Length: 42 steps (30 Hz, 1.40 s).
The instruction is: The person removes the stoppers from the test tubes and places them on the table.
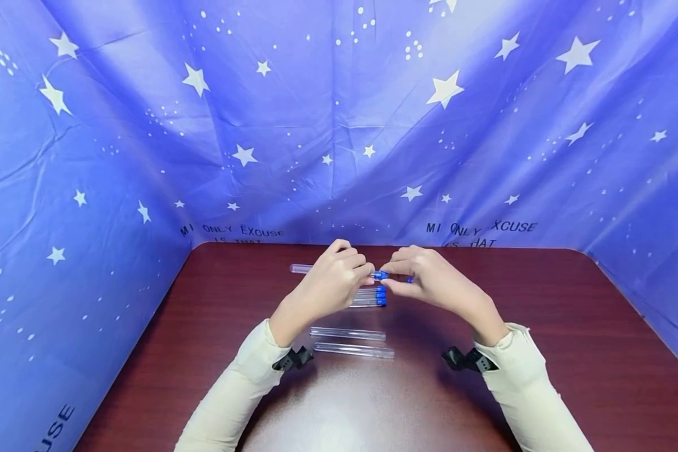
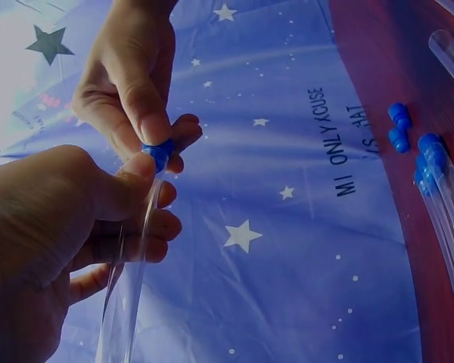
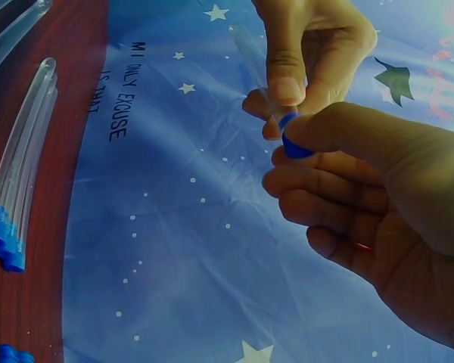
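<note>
Above the table, my left hand (image 1: 339, 276) holds a clear test tube (image 2: 129, 280) between thumb and fingers, close to its mouth. A blue cap (image 3: 297, 144) sits at that end of the tube, pinched between the thumb and fingers of my right hand (image 1: 429, 276). In the right wrist view the thumb covers part of the cap, so how far on it is cannot be seen. Just below the hands in the head view, a group of test tubes with blue caps (image 1: 381, 296) lies side by side on the table.
Two uncapped test tubes, an upper one (image 1: 347, 334) and a lower one (image 1: 354, 350), lie nearer the front of the dark red table (image 1: 203, 376). Loose blue caps (image 2: 399, 127) rest beyond the capped tubes. A blue star-printed curtain (image 1: 339, 125) encloses the table's back and sides.
</note>
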Available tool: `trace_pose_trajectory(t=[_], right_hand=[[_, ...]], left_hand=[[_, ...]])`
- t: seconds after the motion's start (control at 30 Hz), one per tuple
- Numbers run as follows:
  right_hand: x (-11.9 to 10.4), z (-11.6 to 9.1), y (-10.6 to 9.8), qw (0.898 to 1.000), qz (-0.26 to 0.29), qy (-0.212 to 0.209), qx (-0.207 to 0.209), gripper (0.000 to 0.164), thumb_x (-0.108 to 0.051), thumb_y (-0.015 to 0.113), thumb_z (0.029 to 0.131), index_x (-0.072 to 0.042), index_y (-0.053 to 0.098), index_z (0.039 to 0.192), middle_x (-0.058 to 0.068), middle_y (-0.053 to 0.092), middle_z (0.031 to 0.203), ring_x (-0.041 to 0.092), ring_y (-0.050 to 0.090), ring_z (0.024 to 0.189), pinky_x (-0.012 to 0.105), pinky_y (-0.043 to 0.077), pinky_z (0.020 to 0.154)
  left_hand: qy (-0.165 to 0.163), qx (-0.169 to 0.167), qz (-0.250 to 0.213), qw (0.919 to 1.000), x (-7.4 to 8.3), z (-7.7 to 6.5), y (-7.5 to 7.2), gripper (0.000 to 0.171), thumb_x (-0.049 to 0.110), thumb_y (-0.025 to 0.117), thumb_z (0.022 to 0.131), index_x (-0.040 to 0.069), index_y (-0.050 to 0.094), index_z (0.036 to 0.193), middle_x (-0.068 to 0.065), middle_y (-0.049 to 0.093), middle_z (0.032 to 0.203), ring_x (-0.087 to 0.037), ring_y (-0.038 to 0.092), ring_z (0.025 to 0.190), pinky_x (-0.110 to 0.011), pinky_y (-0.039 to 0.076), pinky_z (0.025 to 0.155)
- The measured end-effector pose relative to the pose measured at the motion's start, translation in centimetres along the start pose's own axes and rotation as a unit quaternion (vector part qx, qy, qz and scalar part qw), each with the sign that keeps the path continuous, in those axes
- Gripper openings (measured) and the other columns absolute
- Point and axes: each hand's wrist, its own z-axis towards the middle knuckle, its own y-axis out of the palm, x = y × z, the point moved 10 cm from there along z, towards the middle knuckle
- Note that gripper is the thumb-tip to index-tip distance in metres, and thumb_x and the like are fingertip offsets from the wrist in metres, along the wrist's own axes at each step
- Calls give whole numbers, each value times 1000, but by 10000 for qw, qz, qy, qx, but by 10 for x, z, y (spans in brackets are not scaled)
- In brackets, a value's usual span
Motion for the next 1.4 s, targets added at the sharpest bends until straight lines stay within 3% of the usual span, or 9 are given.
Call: trace_pose_trajectory(t=[0.37,0.7,0.87,1.07,1.4], right_hand=[[14,1,16,9904,762,897,-723,12,-10,75,90,-8,78,101,-7,65,82,2,49,69,24,47,64],[20,-2,23,9800,1234,980,-1212,13,-12,70,94,-10,79,105,-10,64,82,0,49,70,22,46,65],[18,-1,20,9865,1016,778,-1024,10,-12,74,92,-10,79,100,-9,62,78,-1,48,68,21,45,63],[11,0,14,9954,394,466,-734,8,-11,77,88,-9,79,95,-7,61,74,0,46,65,23,43,63],[4,2,11,9973,-82,401,-604,7,-12,76,88,-7,78,93,0,58,70,5,44,64,26,43,62]], left_hand=[[-149,46,119,9998,-1,-7,-3,13,25,79,88,16,71,85,5,63,72,-14,63,73,-33,46,86],[-138,190,56,9997,-1,-4,-5,13,27,83,84,19,75,88,9,67,77,-12,62,77,-33,45,88],[-82,197,233,9995,1,-3,-3,14,26,84,82,19,73,86,9,66,74,-12,62,76,-33,46,87],[-91,175,389,9990,3,-1,-1,13,24,82,82,18,71,81,8,65,70,-13,62,72,-33,46,87],[-160,97,498,9986,3,2,3,15,24,78,86,19,70,76,8,64,66,-12,61,68,-33,46,86]])
